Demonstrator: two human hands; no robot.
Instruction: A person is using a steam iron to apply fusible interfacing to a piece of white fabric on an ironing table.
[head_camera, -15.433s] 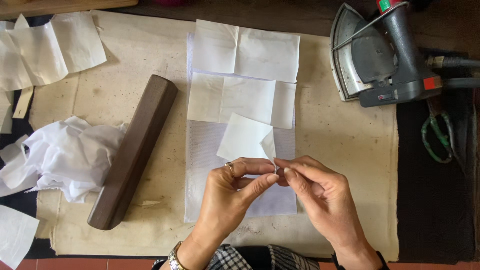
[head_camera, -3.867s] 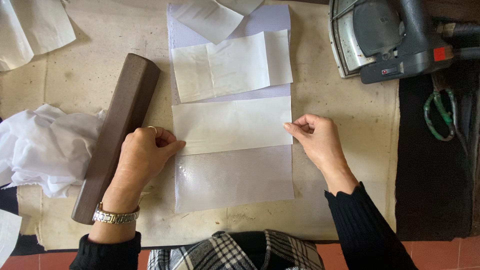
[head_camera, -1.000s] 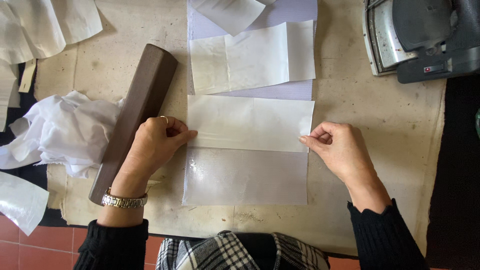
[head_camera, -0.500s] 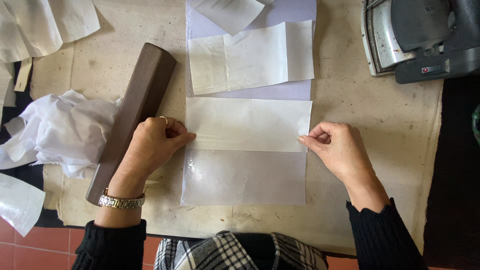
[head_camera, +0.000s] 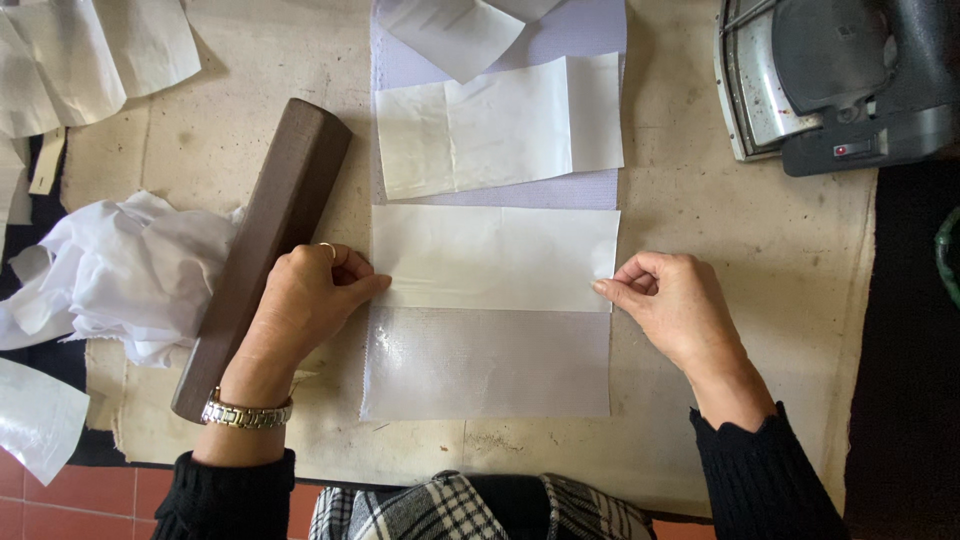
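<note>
In the head view, the left hand (head_camera: 305, 300) lies half closed, its fingertips pressed on the left edge of a white rectangular piece (head_camera: 495, 258). The right hand (head_camera: 672, 305) pinches the lower right corner of the same piece between thumb and forefinger, the other fingers curled in. The piece lies flat between the two hands, on top of a long pale strip of fabric (head_camera: 487, 362) that runs away from the person over the padded counter (head_camera: 700, 210).

I judge the piece to be very light, thin and soft; it would fold or slide easily, so the edges and corners, where both hands are now, are the good places to hold it.

Just left of the left hand, touching its wrist side, lies a dark wooden block (head_camera: 265, 250), and beyond that a crumpled white cloth (head_camera: 120, 270). Far ahead of the right hand sits an iron (head_camera: 830, 85).
</note>
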